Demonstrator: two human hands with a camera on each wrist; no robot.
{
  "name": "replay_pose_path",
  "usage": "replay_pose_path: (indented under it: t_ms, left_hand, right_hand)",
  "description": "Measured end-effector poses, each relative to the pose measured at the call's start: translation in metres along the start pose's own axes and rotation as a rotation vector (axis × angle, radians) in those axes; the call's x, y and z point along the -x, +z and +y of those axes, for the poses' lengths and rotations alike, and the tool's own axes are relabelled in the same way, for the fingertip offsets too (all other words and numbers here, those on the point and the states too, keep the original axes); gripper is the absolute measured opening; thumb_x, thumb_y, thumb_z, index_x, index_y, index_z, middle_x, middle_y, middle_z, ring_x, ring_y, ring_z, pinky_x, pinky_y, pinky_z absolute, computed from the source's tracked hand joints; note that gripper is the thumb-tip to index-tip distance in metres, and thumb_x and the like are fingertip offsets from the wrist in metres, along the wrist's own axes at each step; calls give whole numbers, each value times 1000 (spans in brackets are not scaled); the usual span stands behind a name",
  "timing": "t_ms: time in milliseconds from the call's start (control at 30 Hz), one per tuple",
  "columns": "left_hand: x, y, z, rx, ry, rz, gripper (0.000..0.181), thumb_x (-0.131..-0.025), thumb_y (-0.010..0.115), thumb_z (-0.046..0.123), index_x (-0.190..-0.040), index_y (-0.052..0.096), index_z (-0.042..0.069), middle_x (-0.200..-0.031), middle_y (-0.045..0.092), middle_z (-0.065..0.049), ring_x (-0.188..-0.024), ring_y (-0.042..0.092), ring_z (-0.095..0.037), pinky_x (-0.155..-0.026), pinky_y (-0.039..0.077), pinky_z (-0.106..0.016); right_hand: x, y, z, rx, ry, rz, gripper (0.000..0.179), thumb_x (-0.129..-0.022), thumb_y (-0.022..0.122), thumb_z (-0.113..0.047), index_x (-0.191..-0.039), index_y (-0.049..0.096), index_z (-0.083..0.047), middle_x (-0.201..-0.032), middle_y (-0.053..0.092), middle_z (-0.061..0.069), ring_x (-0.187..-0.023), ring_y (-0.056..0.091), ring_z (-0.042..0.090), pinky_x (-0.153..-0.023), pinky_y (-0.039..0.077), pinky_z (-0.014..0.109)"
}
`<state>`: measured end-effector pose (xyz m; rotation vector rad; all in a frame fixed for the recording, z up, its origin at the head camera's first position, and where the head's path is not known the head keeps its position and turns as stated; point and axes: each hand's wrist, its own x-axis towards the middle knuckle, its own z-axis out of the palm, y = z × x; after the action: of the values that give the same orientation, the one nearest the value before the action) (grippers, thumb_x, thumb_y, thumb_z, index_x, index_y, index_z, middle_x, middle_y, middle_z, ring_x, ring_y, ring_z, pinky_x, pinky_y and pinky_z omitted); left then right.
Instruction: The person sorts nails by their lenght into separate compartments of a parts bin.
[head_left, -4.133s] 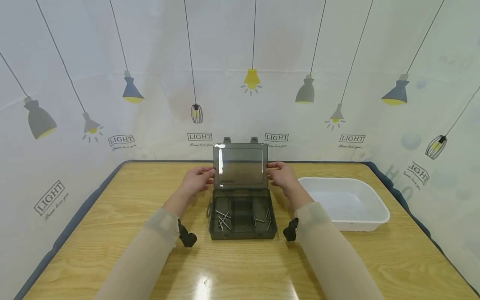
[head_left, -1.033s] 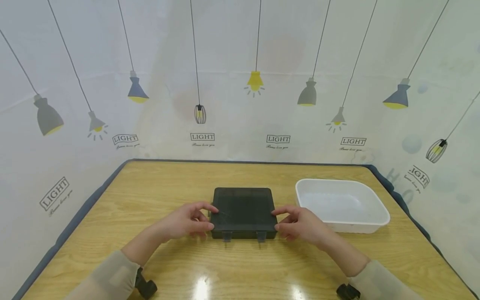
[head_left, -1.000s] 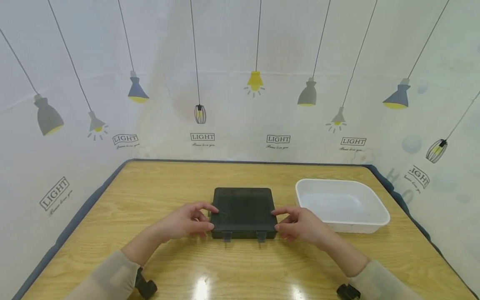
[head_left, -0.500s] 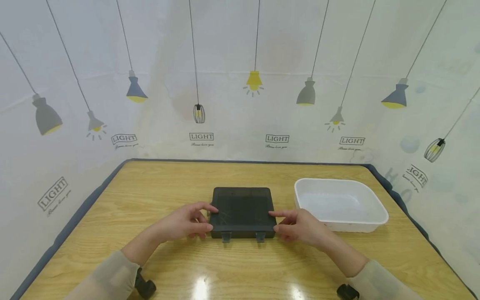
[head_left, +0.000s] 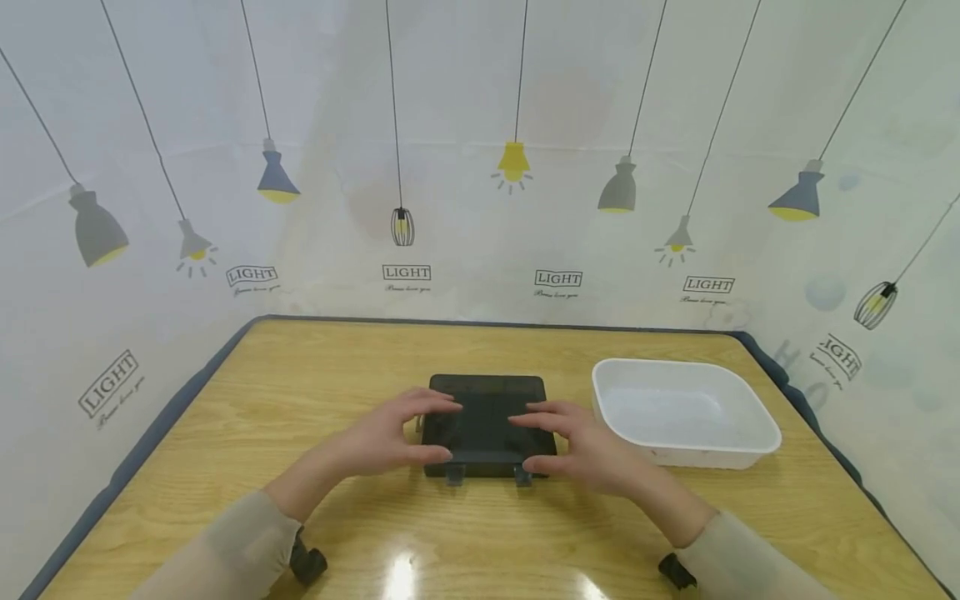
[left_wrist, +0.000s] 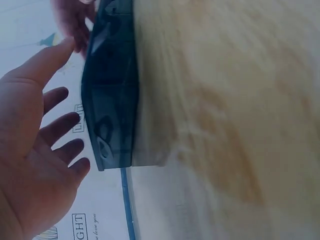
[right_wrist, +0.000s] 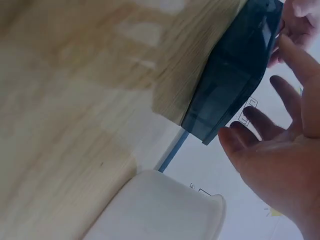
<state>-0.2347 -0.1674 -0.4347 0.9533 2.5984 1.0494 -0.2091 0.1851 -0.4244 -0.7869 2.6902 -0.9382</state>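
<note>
A dark, see-through plastic storage box (head_left: pixel 486 412) lies on the table with its lid down. Two small latches (head_left: pixel 455 475) stick out at its front edge and look unfastened. My left hand (head_left: pixel 386 437) reaches over the box's left side, fingers extended and a little bent. Over the right side hovers my right hand (head_left: pixel 585 446), likewise spread. Both wrist views show the box (left_wrist: pixel 112 85) with a gap between its lid and the palm and fingers of each hand (right_wrist: pixel 290 145). Whether the thumbs touch the front edge is hard to tell. The lid hides the contents.
To the right of the box stands a white plastic tub (head_left: pixel 705 457), close behind my right forearm. The wooden table (head_left: pixel 315 358) ends at a dark blue border against a cloth backdrop (head_left: pixel 457 208) printed with lamps.
The box stood open earlier with thin metal pieces inside; its lid has come down. Since half a second ago, both hands have left the box's sides and moved inward over the lid.
</note>
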Motion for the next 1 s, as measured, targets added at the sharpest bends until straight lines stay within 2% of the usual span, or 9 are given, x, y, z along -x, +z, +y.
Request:
replay_pose_path:
  t_ms: [67,133,267,433,667,800,1000]
  left_hand:
    - [-4,3,-2,-58,29,-58,77,-98,83,50,-164,53,25,-178,39,-4,-168,27,-40,-129,32,-71]
    - [-7,6,-5,-114,59,-115,84,-98,82,52,-169,47,25,-183,29,-4,-172,13,-41,-132,25,-73]
    - [-11,9,-8,-184,91,-186,89,-99,79,56,-172,39,25,-185,20,-4,-173,1,-41,-134,19,-73]
    - [-14,6,-5,-185,91,-222,87,-100,77,56,-172,41,23,-185,21,-4,-173,1,-41,-134,18,-73]
    - [-17,4,0,-216,82,-241,88,-99,79,55,-171,42,20,-185,22,-5,-173,6,-38,-136,18,-69]
    - [-19,4,4,-247,56,-236,88,-96,83,53,-169,46,20,-184,24,-4,-173,12,-35,-136,23,-64]
    - [-20,6,9,-333,54,-214,86,-95,85,51,-166,50,17,-181,31,-9,-170,24,-38,-133,32,-63]
  right_hand:
    - [-4,1,2,53,-30,-32,66,-99,82,-46,-159,60,-34,-176,41,13,-161,37,48,-123,38,74]
    - [-7,2,4,101,-67,-67,70,-98,83,-47,-162,56,-33,-179,35,14,-164,31,50,-125,35,75]
    - [-11,3,6,156,-122,-116,78,-97,83,-47,-166,51,-32,-182,27,15,-168,20,50,-127,32,75]
    - [-15,2,8,159,-156,-159,78,-99,83,-43,-168,49,-28,-183,25,15,-170,15,48,-129,30,75]
    - [-18,-1,6,147,-134,-209,77,-100,82,-41,-168,48,-29,-184,23,12,-171,15,45,-130,31,71]
    - [-18,-1,4,187,-136,-204,76,-100,82,-41,-168,48,-30,-183,25,12,-170,18,44,-129,34,69]
    - [-20,0,2,237,-118,-206,76,-100,81,-40,-167,48,-31,-183,27,11,-170,21,42,-128,38,66]
